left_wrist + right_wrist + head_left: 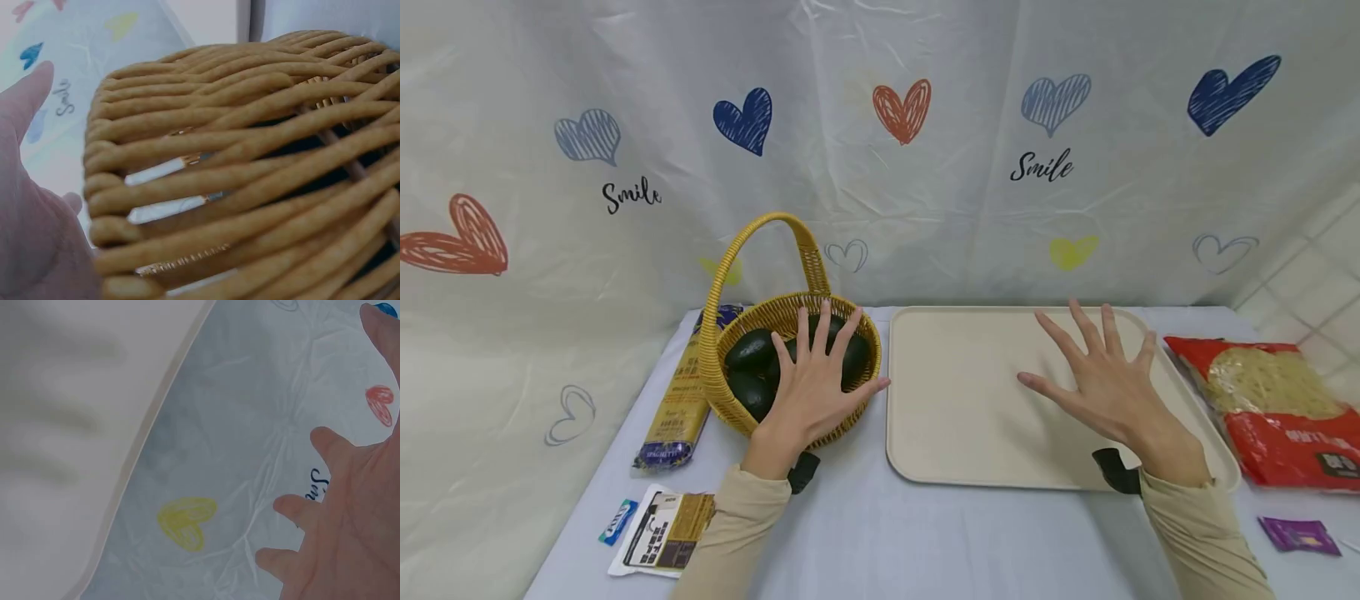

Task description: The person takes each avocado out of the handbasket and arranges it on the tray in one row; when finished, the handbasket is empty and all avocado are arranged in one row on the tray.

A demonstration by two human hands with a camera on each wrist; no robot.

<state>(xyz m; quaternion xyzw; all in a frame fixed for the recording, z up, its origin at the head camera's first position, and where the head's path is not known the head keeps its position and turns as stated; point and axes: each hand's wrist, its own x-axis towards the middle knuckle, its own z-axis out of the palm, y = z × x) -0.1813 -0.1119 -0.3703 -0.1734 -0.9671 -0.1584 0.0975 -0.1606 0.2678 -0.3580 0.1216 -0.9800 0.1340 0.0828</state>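
A: Two hands reach forward in tan sleeves (737, 525); how do they stand?

B: Both with fingers spread wide, gripping nothing. The left hand (812, 390) is in front of one yellow wicker basket (771, 313); whether they touch, I cannot tell. The right hand (1105, 385) hovers above one cream tray (958, 400), right of the basket.

A: And the avocados (750, 350)?

B: At least five, dark green, inside the basket; the left hand hides part of the pile.

A: Elsewhere on the white tablecloth (955, 537)?

B: Five packages: one spaghetti pack (677, 400), partly behind the basket; one small blue packet (618, 522) beside one white-and-brown pouch (658, 531); and, at right, one red noodle bag (1277, 446) and one purple sachet (1298, 534).
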